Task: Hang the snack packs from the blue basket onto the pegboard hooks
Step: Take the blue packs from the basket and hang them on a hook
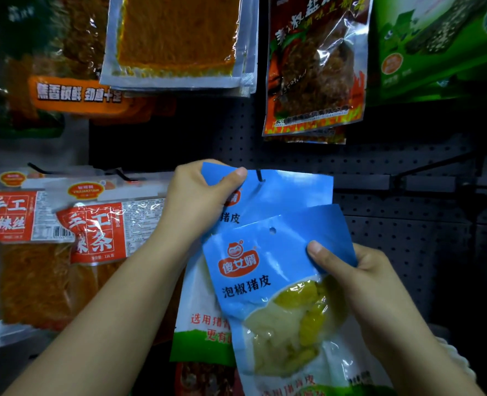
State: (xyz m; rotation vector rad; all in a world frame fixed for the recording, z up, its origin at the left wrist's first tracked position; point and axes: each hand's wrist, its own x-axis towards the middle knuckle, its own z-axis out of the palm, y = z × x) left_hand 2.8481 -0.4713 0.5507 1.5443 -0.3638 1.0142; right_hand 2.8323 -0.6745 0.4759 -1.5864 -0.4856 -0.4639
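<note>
At the pegboard hook (259,176), left fingers (233,178) pinching hung blue pack (288,192), right fingers (319,254) pinching second pack (268,270).

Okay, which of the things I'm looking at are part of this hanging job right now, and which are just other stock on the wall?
Part of the job:
- blue pack on the hook, gripped by the left hand
- hook
- second blue pack, held by the right hand

Other stock:
- red-labelled packs
- clear orange pack
- dark flame-printed pack
- green pack

Dark pegboard (293,155) w/ hooks
Blue snack pack (288,192) on hook (259,176); red packs (93,230) hang at left, more above.
</note>
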